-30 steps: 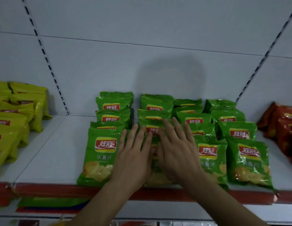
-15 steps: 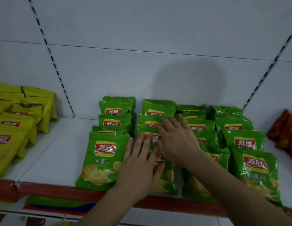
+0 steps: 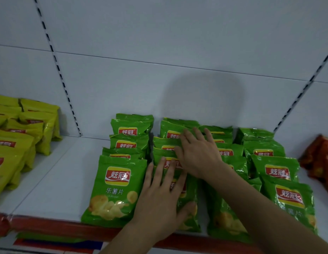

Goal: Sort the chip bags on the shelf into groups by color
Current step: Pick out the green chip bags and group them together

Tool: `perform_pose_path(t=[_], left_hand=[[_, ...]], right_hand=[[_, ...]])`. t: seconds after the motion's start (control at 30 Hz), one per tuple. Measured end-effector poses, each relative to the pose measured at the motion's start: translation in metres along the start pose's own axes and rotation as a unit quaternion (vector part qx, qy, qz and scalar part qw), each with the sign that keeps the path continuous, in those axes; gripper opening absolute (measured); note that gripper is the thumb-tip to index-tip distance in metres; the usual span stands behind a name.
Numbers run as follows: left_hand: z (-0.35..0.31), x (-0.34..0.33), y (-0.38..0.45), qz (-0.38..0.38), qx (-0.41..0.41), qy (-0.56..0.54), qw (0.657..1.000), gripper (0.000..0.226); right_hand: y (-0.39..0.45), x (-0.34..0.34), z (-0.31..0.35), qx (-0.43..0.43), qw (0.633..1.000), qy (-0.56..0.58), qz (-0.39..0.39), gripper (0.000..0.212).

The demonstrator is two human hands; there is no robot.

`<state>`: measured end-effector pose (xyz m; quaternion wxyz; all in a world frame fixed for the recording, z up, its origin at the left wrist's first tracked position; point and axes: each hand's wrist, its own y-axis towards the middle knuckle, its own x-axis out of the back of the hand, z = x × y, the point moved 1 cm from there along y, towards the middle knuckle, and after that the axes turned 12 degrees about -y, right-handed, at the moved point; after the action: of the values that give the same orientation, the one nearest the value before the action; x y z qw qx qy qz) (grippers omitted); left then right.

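Note:
Several green chip bags (image 3: 117, 187) lie in overlapping rows on the middle of the white shelf (image 3: 55, 182). My left hand (image 3: 159, 197) lies flat, fingers spread, on the front bag of the second row. My right hand (image 3: 198, 153) rests flat on the bags farther back in that same row, fingers pointing up and left. Neither hand grips a bag. A group of yellow bags (image 3: 18, 136) sits at the left. Red bags (image 3: 318, 158) lie at the right edge.
A red strip (image 3: 49, 226) runs along the shelf's front edge. Behind the bags stands the white back panel (image 3: 159, 52) with slotted uprights. Bare shelf shows between the yellow and green groups. A lower shelf holds green and red-blue packs (image 3: 55, 242).
My right hand has slid back and up along the second row of green bags. My left hand has stayed on the front bag. The view has shifted to the left.

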<state>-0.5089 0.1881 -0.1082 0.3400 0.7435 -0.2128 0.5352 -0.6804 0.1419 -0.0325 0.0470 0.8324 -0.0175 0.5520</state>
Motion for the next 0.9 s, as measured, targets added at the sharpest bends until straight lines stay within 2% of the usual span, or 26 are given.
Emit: perform_pose_path(t=[0.13, 0.3, 0.43, 0.73, 0.9], left_hand=[[0.002, -0.001, 0.002, -0.002, 0.0, -0.002, 1.0, 0.076], [0.005, -0.002, 0.001, 0.008, 0.002, -0.006, 1.0, 0.079], [0.005, -0.001, 0.002, 0.011, 0.002, -0.002, 1.0, 0.078], [0.005, -0.002, 0.002, 0.014, 0.002, -0.003, 1.0, 0.078], [0.005, -0.002, 0.002, 0.014, 0.002, 0.0, 1.0, 0.075]], right_hand=[[0.007, -0.006, 0.01, 0.03, 0.999, 0.015, 0.022, 0.074], [0.014, -0.001, 0.004, 0.007, 0.999, 0.03, -0.019, 0.072], [0.029, -0.004, -0.005, -0.025, 0.999, 0.025, 0.011, 0.082], [0.041, -0.014, 0.006, 0.019, 0.999, 0.05, 0.004, 0.094], [0.04, -0.008, -0.005, 0.026, 0.998, 0.054, 0.005, 0.085]])
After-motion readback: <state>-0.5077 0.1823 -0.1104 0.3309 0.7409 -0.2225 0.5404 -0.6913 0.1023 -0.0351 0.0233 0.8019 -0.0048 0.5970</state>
